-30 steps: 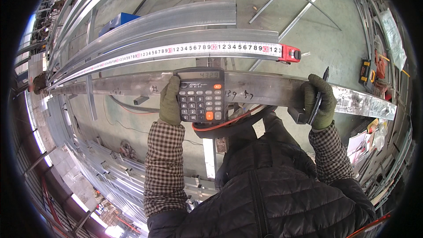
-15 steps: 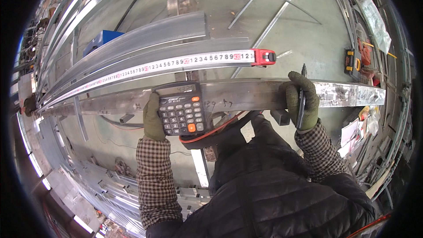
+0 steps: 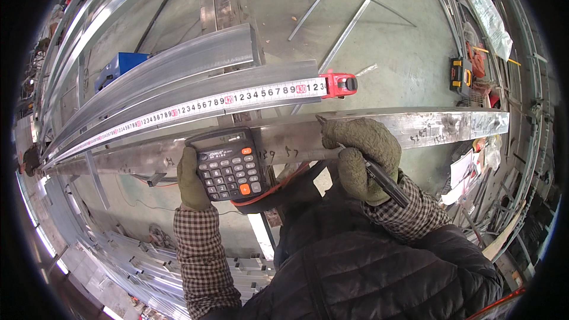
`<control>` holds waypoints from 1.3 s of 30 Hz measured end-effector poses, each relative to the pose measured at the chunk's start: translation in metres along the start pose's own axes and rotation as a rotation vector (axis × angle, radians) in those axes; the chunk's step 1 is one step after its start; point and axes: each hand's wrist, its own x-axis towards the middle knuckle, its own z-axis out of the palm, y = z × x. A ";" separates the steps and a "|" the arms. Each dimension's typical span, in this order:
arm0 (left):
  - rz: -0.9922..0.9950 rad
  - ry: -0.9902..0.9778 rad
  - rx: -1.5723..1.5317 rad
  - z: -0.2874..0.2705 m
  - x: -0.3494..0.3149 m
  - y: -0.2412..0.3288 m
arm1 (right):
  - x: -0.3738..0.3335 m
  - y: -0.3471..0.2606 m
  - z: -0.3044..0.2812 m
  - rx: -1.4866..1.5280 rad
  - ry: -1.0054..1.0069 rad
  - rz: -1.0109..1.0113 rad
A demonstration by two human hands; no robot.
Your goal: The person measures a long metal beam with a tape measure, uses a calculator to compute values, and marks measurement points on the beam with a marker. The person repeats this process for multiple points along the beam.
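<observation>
My left hand (image 3: 192,182), in a green knit glove, grips the left side of a black calculator (image 3: 230,169) with grey keys and two orange ones. The calculator is held over a long steel beam (image 3: 349,129) that carries handwritten marks. My gloved right hand (image 3: 368,155) is closed round a black marker pen (image 3: 386,184), its body slanting down toward my sleeve and its tip pointing at the beam. Beyond the beam lies a tape measure (image 3: 341,85) with a red case, its white blade stretched far to the left along a metal profile.
Long grey metal profiles (image 3: 219,53) lie just past the tape. Farther left on the floor is a blue box (image 3: 121,68). A black-and-yellow case (image 3: 460,76) stands at the right, near plastic sheeting (image 3: 491,21) and paper sheets (image 3: 462,175).
My right hand has moved left and nearer the calculator, and the pen has turned from upright to slanting. The whole view has shifted slightly; the calculator stays in my left hand.
</observation>
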 end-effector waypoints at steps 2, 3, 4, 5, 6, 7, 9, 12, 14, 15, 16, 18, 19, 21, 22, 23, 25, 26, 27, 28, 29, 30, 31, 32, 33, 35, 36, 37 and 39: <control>0.001 0.011 0.016 0.000 0.000 0.001 | 0.001 0.004 0.005 0.017 0.023 0.028; -0.022 0.017 -0.032 0.000 -0.002 0.000 | 0.000 0.006 0.007 0.028 0.035 0.037; -0.015 0.022 -0.036 -0.001 -0.002 -0.001 | 0.000 0.008 0.009 0.039 0.048 0.038; -0.010 0.028 -0.040 -0.002 -0.003 -0.002 | -0.002 0.010 0.010 0.042 0.060 0.034; 0.006 0.004 -0.063 -0.002 -0.004 -0.004 | -0.003 0.012 0.011 0.059 0.074 0.049; -0.031 -0.068 -0.042 -0.007 -0.001 -0.001 | -0.005 0.014 0.013 0.066 0.089 0.057; -0.020 -0.077 -0.048 -0.011 -0.001 -0.004 | -0.008 0.018 0.015 0.084 0.127 0.068; -0.026 -0.091 -0.053 -0.017 -0.001 -0.006 | -0.008 0.021 0.021 0.103 0.177 0.075; -0.034 -0.065 -0.038 -0.019 0.000 -0.006 | -0.006 0.019 0.022 0.066 0.201 0.076; -0.040 -0.075 -0.018 -0.020 0.000 -0.005 | -0.003 0.019 0.022 0.052 0.192 0.074; -0.036 -0.089 -0.027 -0.020 0.000 -0.006 | 0.000 0.018 0.022 0.042 0.191 0.061; -0.029 -0.115 -0.046 -0.018 0.001 -0.006 | 0.008 0.016 0.020 0.023 0.178 0.048; -0.014 -0.159 -0.066 -0.017 0.001 -0.006 | 0.011 0.014 0.019 0.013 0.168 0.049; 0.010 -0.064 -0.011 -0.014 0.000 -0.008 | 0.018 0.010 0.016 -0.010 0.137 0.077; 0.017 -0.024 0.000 -0.013 -0.001 -0.009 | 0.020 0.007 0.015 -0.022 0.117 0.108; -0.005 -0.024 -0.055 -0.012 -0.002 -0.009 | 0.021 0.005 0.014 -0.038 0.094 0.128; -0.017 -0.082 -0.053 -0.015 -0.002 -0.007 | 0.023 0.002 0.011 -0.073 0.042 0.157; -0.032 -0.121 -0.061 -0.017 -0.001 -0.006 | 0.023 0.001 0.009 -0.086 0.016 0.149; -0.032 -0.115 -0.051 -0.018 -0.001 -0.006 | 0.023 0.000 0.008 -0.097 -0.011 0.141; -0.031 -0.109 -0.041 -0.020 -0.001 -0.006 | 0.023 -0.001 0.007 -0.101 -0.036 0.113; -0.029 -0.103 -0.032 -0.021 -0.001 -0.006 | 0.022 -0.001 0.005 -0.111 -0.055 0.101; -0.025 -0.105 -0.030 -0.022 -0.001 -0.006 | 0.021 -0.001 0.005 -0.120 -0.074 0.088; -0.022 -0.107 -0.028 -0.022 -0.001 -0.007 | 0.020 -0.002 0.004 -0.135 -0.088 0.093; -0.019 -0.109 -0.026 -0.023 -0.002 -0.007 | 0.020 -0.002 0.003 -0.134 -0.090 0.094; -0.023 -0.111 -0.037 -0.022 -0.002 -0.008 | 0.019 -0.001 0.003 -0.133 -0.091 0.095; -0.030 -0.113 -0.057 -0.022 -0.002 -0.009 | 0.018 0.000 0.004 -0.108 -0.066 0.085; -0.031 -0.108 -0.063 -0.021 -0.002 -0.009 | 0.018 0.001 0.005 -0.099 -0.052 0.080; -0.032 -0.104 -0.069 -0.021 -0.002 -0.009 | 0.018 0.002 0.006 -0.099 -0.035 0.071; -0.030 -0.107 -0.071 -0.021 -0.002 -0.009 | 0.018 0.003 0.007 -0.107 -0.041 0.063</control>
